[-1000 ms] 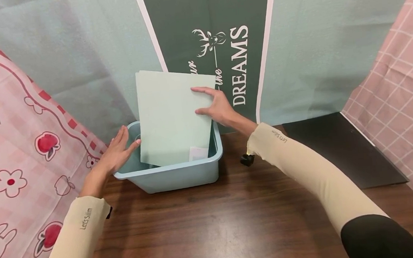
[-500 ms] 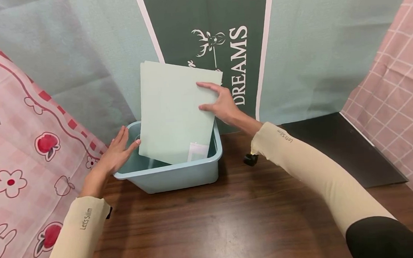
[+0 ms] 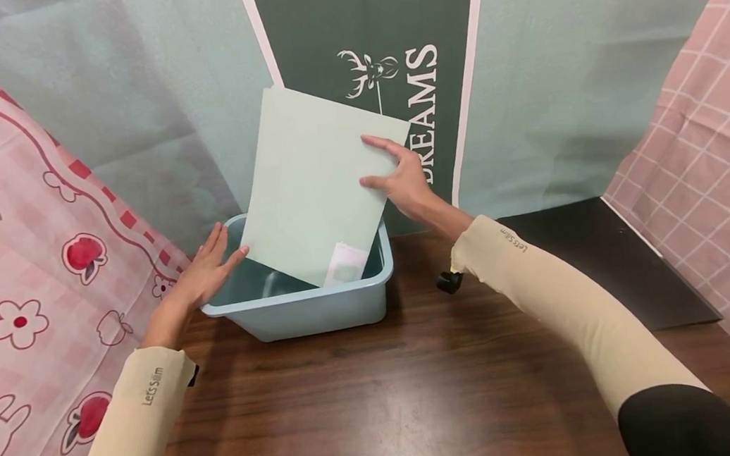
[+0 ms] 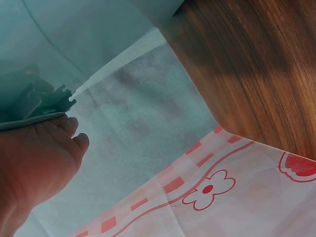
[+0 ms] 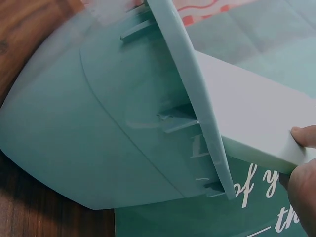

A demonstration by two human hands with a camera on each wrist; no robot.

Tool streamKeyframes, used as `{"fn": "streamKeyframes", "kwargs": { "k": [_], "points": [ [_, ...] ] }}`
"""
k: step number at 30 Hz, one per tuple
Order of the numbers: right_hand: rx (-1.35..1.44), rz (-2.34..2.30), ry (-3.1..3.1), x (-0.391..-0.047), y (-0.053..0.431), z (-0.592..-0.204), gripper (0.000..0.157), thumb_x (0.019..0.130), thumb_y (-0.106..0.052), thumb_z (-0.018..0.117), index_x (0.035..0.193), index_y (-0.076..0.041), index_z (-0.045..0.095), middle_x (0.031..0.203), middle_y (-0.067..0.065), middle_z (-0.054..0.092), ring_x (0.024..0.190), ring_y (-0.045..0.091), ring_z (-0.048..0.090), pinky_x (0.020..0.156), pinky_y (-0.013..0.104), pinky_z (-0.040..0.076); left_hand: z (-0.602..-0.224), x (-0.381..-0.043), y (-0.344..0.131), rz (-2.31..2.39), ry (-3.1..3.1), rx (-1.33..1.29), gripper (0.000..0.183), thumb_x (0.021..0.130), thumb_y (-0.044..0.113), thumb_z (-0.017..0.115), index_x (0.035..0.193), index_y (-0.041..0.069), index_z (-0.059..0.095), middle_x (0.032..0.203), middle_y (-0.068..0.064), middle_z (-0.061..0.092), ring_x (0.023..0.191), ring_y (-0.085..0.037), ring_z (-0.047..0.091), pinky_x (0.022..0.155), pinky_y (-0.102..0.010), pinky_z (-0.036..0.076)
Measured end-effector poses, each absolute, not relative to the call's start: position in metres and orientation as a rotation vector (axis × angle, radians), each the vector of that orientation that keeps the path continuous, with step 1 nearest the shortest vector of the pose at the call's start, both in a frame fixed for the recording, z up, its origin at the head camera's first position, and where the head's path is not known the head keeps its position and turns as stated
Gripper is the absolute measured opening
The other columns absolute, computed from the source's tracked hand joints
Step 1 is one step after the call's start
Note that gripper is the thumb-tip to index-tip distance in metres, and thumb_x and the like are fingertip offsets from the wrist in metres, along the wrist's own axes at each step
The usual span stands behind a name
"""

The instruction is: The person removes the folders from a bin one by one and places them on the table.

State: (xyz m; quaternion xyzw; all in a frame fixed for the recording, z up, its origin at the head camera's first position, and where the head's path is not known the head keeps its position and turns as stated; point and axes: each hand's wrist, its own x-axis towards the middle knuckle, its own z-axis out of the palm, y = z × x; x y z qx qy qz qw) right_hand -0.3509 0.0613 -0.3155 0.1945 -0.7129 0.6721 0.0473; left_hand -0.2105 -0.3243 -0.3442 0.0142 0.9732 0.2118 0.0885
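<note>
A pale green folder point(image 3: 317, 182) with a small white label point(image 3: 345, 262) near its lower corner stands tilted, its lower end inside a light blue plastic tub point(image 3: 320, 314). My right hand point(image 3: 408, 182) pinches the folder's right edge, thumb and fingers spread on the front face; the rest of the fingers are behind it. In the right wrist view, the folder point(image 5: 256, 113) shows beyond the tub's rim, its corner between my thumb and fingers. My left hand point(image 3: 205, 267) rests on the tub's left rim with straight fingers, thumb pointing inward beside the folder's lower left corner.
The tub stands on a dark wooden table point(image 3: 364, 397) against a grey-green printed cloth point(image 3: 571, 86). A flat black board point(image 3: 609, 267) lies at the right. Pink patterned cloths point(image 3: 41, 229) hang at both sides.
My right hand has moved up and to the right, lifting the folder higher and tilting it clockwise, so more of the tub's inside shows. The left hand and tub have stayed still.
</note>
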Motion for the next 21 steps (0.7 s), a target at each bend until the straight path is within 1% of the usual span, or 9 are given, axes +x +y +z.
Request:
{"fn": "streamKeyframes", "kwargs": {
  "k": [8, 14, 18, 21],
  "points": [
    [0.526, 2.114, -2.144, -0.351, 0.066, -0.314, 0.075, 0.082, 0.010, 0.085, 0.147, -0.023, 0.066, 0.154, -0.003, 0.057, 0.134, 0.021, 0.055, 0.111, 0.042, 0.052, -0.343, -0.209, -0.325, 0.646, 2.897, 0.037, 0.093, 0.109, 0.068, 0.030, 0.168, 0.012, -0.015, 0.176, -0.013, -0.021, 0.161, -0.048, -0.010, 0.124, -0.072, -0.003],
    [0.495, 2.154, -2.093, -0.351, 0.070, -0.313, 0.076, 0.081, 0.011, 0.086, 0.146, -0.023, 0.067, 0.153, -0.004, 0.057, 0.133, 0.021, 0.055, 0.112, 0.041, 0.051, -0.345, -0.209, -0.325, 0.654, 2.883, -0.005, 0.094, 0.108, 0.071, 0.029, 0.168, 0.014, -0.015, 0.176, -0.009, -0.023, 0.159, -0.053, -0.011, 0.116, -0.082, -0.007],
    [0.474, 2.196, -2.017, -0.352, 0.074, -0.314, 0.077, 0.079, 0.015, 0.085, 0.145, -0.020, 0.068, 0.152, -0.004, 0.058, 0.133, 0.020, 0.055, 0.112, 0.040, 0.050, -0.346, -0.210, -0.325, 0.649, 2.887, -0.008, 0.094, 0.108, 0.071, 0.029, 0.168, 0.014, -0.016, 0.176, -0.010, -0.023, 0.159, -0.053, -0.010, 0.117, -0.081, -0.005],
    [0.462, 2.222, -1.976, -0.353, 0.077, -0.313, 0.077, 0.078, 0.017, 0.084, 0.145, -0.018, 0.068, 0.151, -0.003, 0.059, 0.134, 0.020, 0.054, 0.112, 0.039, 0.049, -0.346, -0.209, -0.325, 0.647, 2.895, 0.006, 0.094, 0.108, 0.069, 0.030, 0.168, 0.012, -0.015, 0.176, -0.012, -0.022, 0.159, -0.053, -0.010, 0.120, -0.078, -0.003]
  ]
}}
